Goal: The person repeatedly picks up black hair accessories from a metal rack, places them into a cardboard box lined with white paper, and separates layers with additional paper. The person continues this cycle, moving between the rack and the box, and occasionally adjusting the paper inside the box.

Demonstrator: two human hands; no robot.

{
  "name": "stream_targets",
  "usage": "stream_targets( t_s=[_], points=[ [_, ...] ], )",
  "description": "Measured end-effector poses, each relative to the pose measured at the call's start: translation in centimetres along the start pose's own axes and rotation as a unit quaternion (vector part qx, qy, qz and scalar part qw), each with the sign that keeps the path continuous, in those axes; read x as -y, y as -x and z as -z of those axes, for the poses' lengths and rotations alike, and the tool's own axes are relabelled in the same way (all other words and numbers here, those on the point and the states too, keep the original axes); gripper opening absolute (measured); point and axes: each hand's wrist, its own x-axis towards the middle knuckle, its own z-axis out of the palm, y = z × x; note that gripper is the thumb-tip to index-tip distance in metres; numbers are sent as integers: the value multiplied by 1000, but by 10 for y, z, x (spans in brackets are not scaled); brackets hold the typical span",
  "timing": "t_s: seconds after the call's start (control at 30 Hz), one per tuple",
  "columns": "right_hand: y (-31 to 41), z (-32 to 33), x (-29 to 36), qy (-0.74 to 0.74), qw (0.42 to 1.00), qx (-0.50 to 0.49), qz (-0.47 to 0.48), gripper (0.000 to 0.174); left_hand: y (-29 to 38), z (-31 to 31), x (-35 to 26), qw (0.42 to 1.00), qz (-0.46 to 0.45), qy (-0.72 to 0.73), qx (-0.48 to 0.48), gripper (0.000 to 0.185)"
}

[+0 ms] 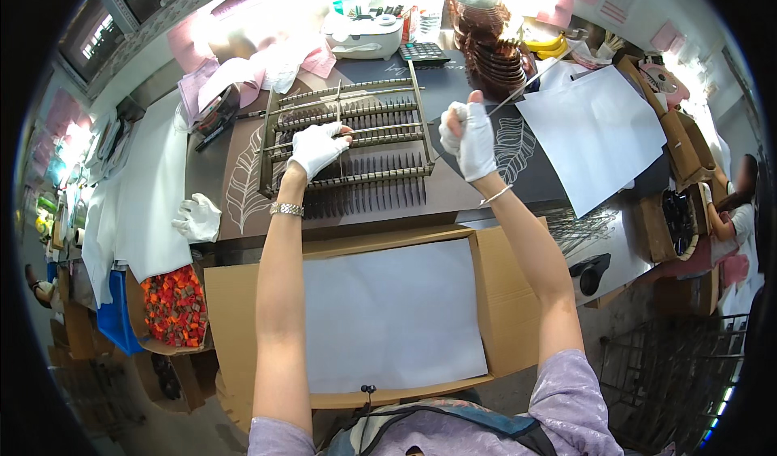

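Observation:
My left hand, in a white glove with bare fingertips, rests on a metal rack and grips one of its thin bars. Rows of dark, thin pieces stand in and below the rack's notched bars. To the right of the rack, my right hand, gloved the same way, is closed around a long thin metal rod that slants up to the right. A stack of brown translucent curved pieces stands behind my right hand.
Nearest me is an open cardboard box with white paper inside. White sheets lie right, above a pile of metal rods. A spare white glove and a box of red and orange pieces are left. A person works far right.

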Motion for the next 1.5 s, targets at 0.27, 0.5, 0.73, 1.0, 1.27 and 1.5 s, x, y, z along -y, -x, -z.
stream_targets(
  t_s=[0.27, 0.5, 0.73, 1.0, 1.27, 1.5],
  points=[
    [25, 52, 81, -316, 889, -317, 95, 43, 4, 3, -3, 999, -24, -20, -9, 32],
    [77, 36, -42, -198, 939, -78, -270, 29, -6, 0, 1, 1000, 7, -22, 7, 34],
    [175, 309, 98, -156, 939, -305, 19, 33, -2, 0, -4, 999, -18, 10, -28, 34],
    [263, 490, 38, 115, 701, -703, -21, 64, -5, -41, -39, 940, -68, -103, -317, 13],
    [294, 388, 25, 409, 726, -553, 13, 57, -19, -3, -71, 946, -66, -130, -291, 23],
    [281, 212, 60, 420, 811, -389, 122, 28, 129, 46, -68, 907, -60, -129, -396, 9]
  ],
)
